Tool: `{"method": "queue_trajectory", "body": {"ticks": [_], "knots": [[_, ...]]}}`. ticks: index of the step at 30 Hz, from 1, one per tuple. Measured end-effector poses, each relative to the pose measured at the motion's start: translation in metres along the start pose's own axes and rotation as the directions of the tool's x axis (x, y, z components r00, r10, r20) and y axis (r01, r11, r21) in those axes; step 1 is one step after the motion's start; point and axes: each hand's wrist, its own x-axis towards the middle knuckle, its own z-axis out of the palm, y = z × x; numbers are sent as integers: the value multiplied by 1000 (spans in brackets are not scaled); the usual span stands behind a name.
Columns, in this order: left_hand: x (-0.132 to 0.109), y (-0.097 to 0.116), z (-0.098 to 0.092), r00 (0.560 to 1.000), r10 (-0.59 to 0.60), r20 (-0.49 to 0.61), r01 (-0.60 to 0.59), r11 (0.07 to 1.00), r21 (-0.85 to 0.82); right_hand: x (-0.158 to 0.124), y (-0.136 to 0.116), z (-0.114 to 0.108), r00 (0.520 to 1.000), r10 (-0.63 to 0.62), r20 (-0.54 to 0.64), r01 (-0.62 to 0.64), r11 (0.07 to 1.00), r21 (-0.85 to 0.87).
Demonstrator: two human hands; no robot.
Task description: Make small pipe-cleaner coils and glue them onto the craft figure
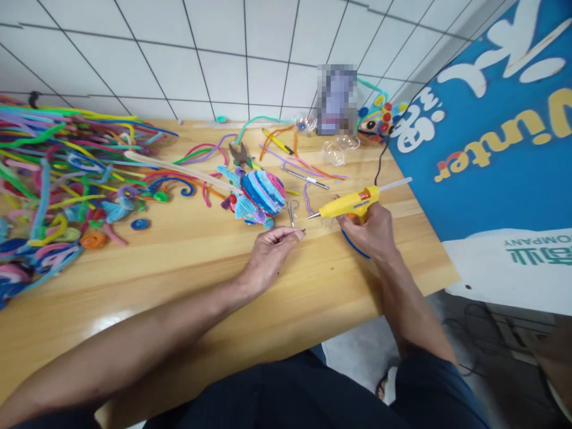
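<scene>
My right hand [373,229] is wrapped round a yellow hot glue gun [348,204], its metal nozzle pointing left and a clear glue stick poking out of its back. Just left of the nozzle, my left hand [274,247] pinches a tiny dark piece [304,230] too small to name. Behind that hand lies a striped pipe-cleaner fish [263,192] in blue, pink and lilac, with light blue fins. Small scissors [292,211] rest beside the fish, partly hidden by my left fingers. A blue pipe cleaner [356,244] curves under my right hand.
Many loose pipe cleaners [49,155] and coiled pieces cover the table's left side. Pliers [240,154], a yellow craft knife [277,142] and clear plastic pieces [334,152] lie near the tiled wall. A blue printed board [491,196] stands at right; the glue gun's cord runs toward it.
</scene>
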Motion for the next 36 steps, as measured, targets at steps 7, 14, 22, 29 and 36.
{"method": "queue_trajectory", "body": {"ticks": [7, 14, 22, 29, 36], "knots": [[1, -3, 0, 999, -31, -36, 31, 999, -15, -1, -2, -5, 990, -134, 52, 136, 990, -35], [0, -2, 0, 1000, -5, -28, 5, 1000, 22, -2, 0, -6, 981, -180, 76, 189, 974, -127], [0, -1, 0, 998, -68, 15, 69, 997, -21, 0, 8, -1, 981, -173, 88, 188, 959, -210], [0, 0, 0, 996, -72, 43, 74, 996, -50, 1, 7, 0, 968, -189, 162, 220, 954, -203], [0, 1, 0, 996, -75, 43, 77, 995, -57, 1, 10, -1, 973, -156, 169, 198, 943, -267]]}}
